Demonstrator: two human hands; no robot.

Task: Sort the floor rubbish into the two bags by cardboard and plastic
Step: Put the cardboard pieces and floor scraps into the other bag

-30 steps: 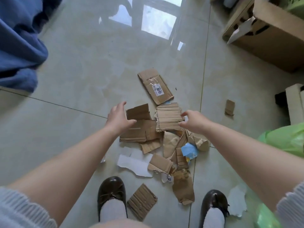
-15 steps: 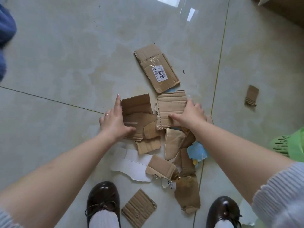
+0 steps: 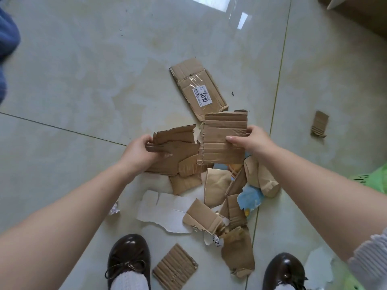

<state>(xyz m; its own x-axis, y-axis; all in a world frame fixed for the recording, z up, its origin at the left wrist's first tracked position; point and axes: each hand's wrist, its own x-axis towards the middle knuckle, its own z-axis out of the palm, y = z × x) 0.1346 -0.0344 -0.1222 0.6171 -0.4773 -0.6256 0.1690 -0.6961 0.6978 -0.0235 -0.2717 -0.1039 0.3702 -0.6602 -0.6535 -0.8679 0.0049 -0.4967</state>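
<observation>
You're pinching a ribbed cardboard piece (image 3: 225,137) in your right hand (image 3: 254,141) and gripping torn cardboard scraps (image 3: 173,151) in your left hand (image 3: 139,152), both above the floor pile (image 3: 217,191) — loose lower scraps are risking slipping out, or snagging the blue plastic wrapper (image 3: 250,198) into the cardboard bag.

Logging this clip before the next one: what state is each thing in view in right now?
left hand: grips torn cardboard stack
right hand: grips ribbed cardboard piece
labelled flattened box: flat on floor, untouched
small cardboard scrap: lying apart, right of pile
white paper sheet: torn, on floor
green bag: at right edge, mostly cut off
</observation>
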